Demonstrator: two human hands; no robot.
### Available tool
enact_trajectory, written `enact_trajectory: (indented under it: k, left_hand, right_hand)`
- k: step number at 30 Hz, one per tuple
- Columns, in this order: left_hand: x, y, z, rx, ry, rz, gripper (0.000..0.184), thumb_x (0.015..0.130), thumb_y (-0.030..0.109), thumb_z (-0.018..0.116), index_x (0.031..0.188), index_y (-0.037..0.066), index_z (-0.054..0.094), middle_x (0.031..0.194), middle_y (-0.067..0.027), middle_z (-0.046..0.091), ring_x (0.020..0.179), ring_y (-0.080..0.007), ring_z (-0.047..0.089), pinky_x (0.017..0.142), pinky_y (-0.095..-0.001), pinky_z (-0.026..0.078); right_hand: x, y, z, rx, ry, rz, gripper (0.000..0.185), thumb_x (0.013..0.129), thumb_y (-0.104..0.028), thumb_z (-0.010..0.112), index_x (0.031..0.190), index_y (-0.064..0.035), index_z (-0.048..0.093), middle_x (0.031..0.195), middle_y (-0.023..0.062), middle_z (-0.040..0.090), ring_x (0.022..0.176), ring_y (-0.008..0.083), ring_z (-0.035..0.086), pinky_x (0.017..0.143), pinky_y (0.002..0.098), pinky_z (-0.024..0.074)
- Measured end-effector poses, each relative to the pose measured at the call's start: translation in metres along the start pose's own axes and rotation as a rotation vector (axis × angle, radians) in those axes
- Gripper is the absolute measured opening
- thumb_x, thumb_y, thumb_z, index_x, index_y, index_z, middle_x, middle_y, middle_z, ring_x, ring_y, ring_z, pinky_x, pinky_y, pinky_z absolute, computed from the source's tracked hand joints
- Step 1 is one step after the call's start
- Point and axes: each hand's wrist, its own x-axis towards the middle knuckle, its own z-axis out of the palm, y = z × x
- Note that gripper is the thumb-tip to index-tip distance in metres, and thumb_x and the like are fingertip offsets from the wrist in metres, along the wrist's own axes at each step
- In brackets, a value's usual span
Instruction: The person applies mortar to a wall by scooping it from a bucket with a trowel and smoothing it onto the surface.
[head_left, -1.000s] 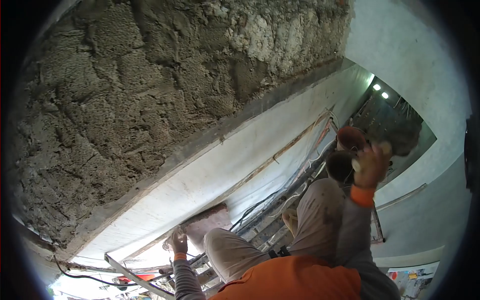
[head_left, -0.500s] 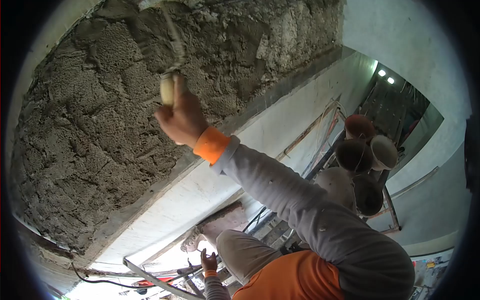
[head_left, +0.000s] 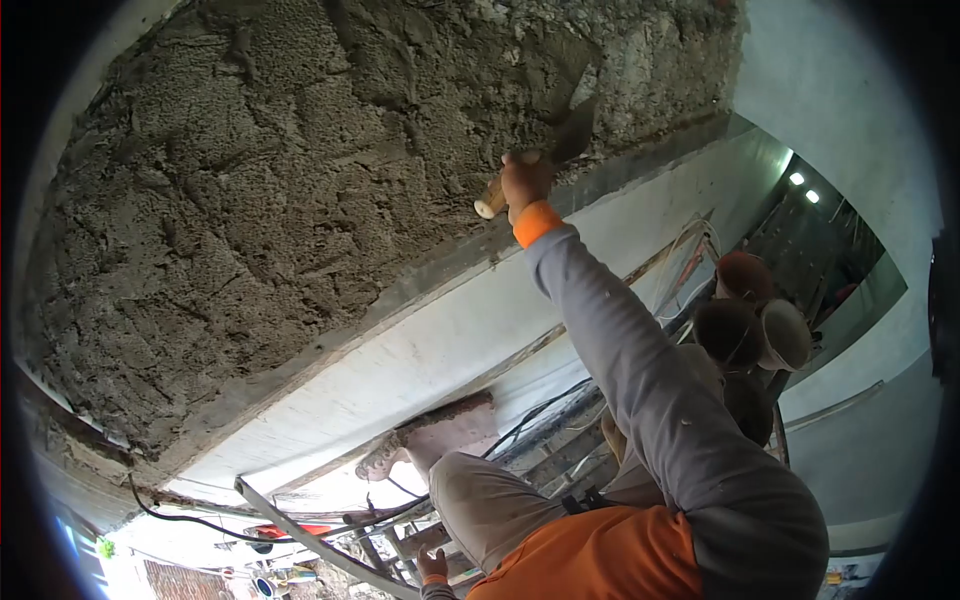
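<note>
My right hand [head_left: 525,183] is closed around the wooden handle of a trowel [head_left: 574,132], whose dark blade lies against the rough mortar surface [head_left: 260,200] near its lower border. The handle's pale butt end sticks out below my fist. Low in the view, my left hand [head_left: 432,565] is raised with its fingers apart and nothing visible in it, close to the wooden scaffold bars. A mortar-stained pinkish board [head_left: 455,428] rests beside my knee.
Several buckets, among them a reddish one [head_left: 744,275] and a pale one [head_left: 785,335], stand at the right. A slanting bar [head_left: 310,540] and a black cable [head_left: 190,519] cross the lower left. A white wall [head_left: 430,330] borders the mortar.
The trowel and my right hand have moved right along the mortar since half a second ago, having come up from near the buckets before that. My left hand has dropped lower, away from the board.
</note>
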Motion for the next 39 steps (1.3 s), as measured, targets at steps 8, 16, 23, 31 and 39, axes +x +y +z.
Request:
enact_trajectory:
  k: [8, 16, 23, 31, 39]
  left_hand:
    - [0.0, -0.005, -0.002, -0.051, 0.013, -0.004, 0.054, 0.067, 0.022, 0.071, 0.111, -0.004, 0.054, 0.11, -0.0246, 0.056, 0.105, -0.0381, 0.052, 0.092, -0.0414, 0.041]
    - [0.011, 0.019, 0.01, -0.056, -0.048, 0.04, 0.054, 0.066, 0.022, 0.071, 0.111, -0.004, 0.054, 0.11, -0.0239, 0.056, 0.104, -0.0378, 0.052, 0.092, -0.0417, 0.041]
    - [0.021, 0.077, -0.018, -0.156, -0.17, -0.011, 0.055, 0.068, 0.018, 0.07, 0.113, -0.007, 0.052, 0.114, -0.0226, 0.055, 0.107, -0.0322, 0.054, 0.093, -0.0374, 0.042]
    - [0.032, 0.05, -0.006, -0.078, -0.152, 0.076, 0.058, 0.067, 0.032, 0.067, 0.114, -0.001, 0.055, 0.111, -0.0233, 0.056, 0.103, -0.0372, 0.053, 0.089, -0.0429, 0.043]
    - [0.033, 0.059, -0.014, 0.015, -0.243, 0.075, 0.056, 0.069, 0.026, 0.067, 0.114, -0.003, 0.053, 0.109, -0.0229, 0.057, 0.104, -0.0354, 0.054, 0.091, -0.0414, 0.042]
  right_hand:
    - [-0.003, -0.009, 0.072, -0.101, -0.079, -0.173, 0.023, 0.076, -0.016, 0.061, 0.084, 0.0049, 0.054, 0.077, 0.012, 0.058, 0.066, 0.0215, 0.059, 0.054, 0.0344, 0.0506]
    - [-0.057, -0.049, 0.093, 0.223, -0.14, -0.341, 0.026, 0.075, -0.017, 0.059, 0.085, 0.0048, 0.049, 0.073, 0.0129, 0.056, 0.055, 0.0258, 0.057, 0.056, 0.0389, 0.0461]
    - [-0.08, -0.114, 0.018, 0.824, -0.645, 0.113, 0.013, 0.078, -0.015, 0.06, 0.088, -0.0126, 0.053, 0.074, 0.0021, 0.052, 0.06, 0.0162, 0.056, 0.054, 0.0298, 0.0481]
    - [-0.09, -0.119, -0.051, 0.307, 0.012, -0.364, 0.029, 0.076, -0.014, 0.062, 0.101, -0.0077, 0.049, 0.078, 0.0075, 0.052, 0.057, 0.0169, 0.053, 0.051, 0.0325, 0.0473]
    - [0.025, 0.029, -0.058, -0.559, -0.049, -0.578, 0.04, 0.072, -0.016, 0.059, 0.106, -0.0018, 0.045, 0.078, 0.0247, 0.059, 0.066, 0.0384, 0.059, 0.059, 0.0431, 0.0482]
